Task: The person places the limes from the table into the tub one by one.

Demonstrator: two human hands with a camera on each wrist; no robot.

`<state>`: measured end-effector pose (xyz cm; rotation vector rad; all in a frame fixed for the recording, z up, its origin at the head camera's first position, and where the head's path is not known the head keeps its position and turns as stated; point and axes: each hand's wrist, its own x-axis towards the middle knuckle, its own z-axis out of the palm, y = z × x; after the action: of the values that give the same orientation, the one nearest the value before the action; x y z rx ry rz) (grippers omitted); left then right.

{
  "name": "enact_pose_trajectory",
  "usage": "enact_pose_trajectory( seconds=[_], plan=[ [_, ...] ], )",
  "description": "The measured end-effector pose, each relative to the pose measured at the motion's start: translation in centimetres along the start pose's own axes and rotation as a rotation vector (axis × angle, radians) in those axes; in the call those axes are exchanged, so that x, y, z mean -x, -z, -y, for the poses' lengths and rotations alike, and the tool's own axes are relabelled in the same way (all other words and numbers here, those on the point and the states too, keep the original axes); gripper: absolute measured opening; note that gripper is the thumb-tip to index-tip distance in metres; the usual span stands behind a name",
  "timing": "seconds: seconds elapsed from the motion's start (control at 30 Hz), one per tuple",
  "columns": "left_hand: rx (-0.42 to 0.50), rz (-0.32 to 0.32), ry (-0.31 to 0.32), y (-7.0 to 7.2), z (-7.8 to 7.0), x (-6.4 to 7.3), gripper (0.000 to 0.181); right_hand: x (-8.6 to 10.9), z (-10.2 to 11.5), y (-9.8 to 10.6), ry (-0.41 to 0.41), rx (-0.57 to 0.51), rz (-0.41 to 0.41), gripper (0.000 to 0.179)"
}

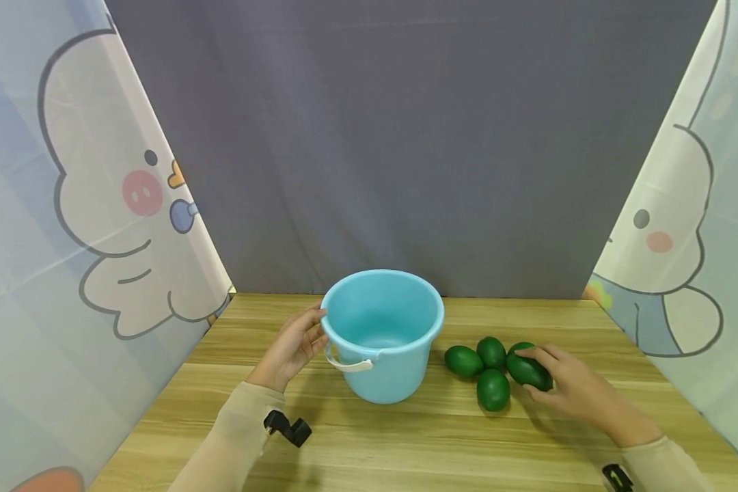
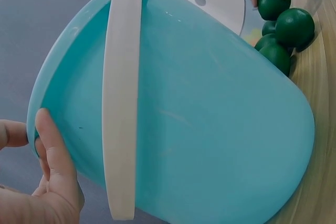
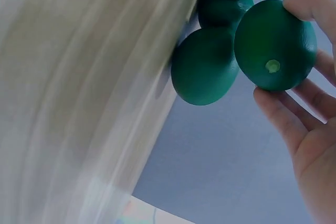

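A light-blue bucket [image 1: 384, 369] stands upright on the table, its white handle [image 2: 122, 103] hanging down on the near side. At its left rim, my left hand [image 1: 295, 345] grips the edge, the thumb on the outer side and a finger behind it in the left wrist view. To the right of the bucket my right hand [image 1: 568, 386] holds a smooth dark-green avocado [image 3: 275, 45] between thumb and fingers, just above the table. Beside it several more avocados [image 1: 493, 390] lie close together. No avocado shows in the visible inside of the bucket.
The wooden table [image 1: 393, 451] ends at a dark grey cloth [image 1: 381, 150] behind the bucket. Cartoon-printed curtains [image 1: 24, 294] hang on both sides. A black wrist mount [image 1: 288, 428] sits on the left sleeve.
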<state>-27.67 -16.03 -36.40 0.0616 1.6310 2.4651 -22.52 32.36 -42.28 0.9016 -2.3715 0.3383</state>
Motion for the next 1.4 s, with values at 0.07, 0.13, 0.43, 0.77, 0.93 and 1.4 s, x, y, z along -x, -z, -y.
enact_pose_trajectory(
  seconds=[0.07, 0.13, 0.43, 0.77, 0.93, 1.4],
  plan=[
    [0.0, -0.002, 0.0, 0.0, 0.0, 0.0, 0.048, -0.2, -0.1, 0.1, 0.018, 0.007, -0.011, 0.061],
    [0.001, -0.004, 0.0, 0.0, -0.1, 0.0, 0.049, -0.3, -0.1, 0.2, 0.026, 0.018, -0.021, 0.061],
    [0.011, 0.002, 0.005, 0.0, -0.2, 0.2, 0.048, -1.0, -0.1, 0.6, 0.098, 0.002, -0.09, 0.047],
    [0.007, 0.009, 0.003, -0.1, -0.3, 0.2, 0.048, -2.2, -0.2, 0.6, 0.138, 0.023, -0.113, 0.055],
    [0.013, 0.023, 0.007, -0.1, -0.2, 0.2, 0.047, -2.7, -0.1, 0.9, 0.148, 0.041, -0.116, 0.058],
    [0.013, 0.044, 0.006, 0.1, 0.0, -0.1, 0.051, -4.5, 0.4, 1.6, 0.151, 0.03, -0.085, 0.051]
  ],
)
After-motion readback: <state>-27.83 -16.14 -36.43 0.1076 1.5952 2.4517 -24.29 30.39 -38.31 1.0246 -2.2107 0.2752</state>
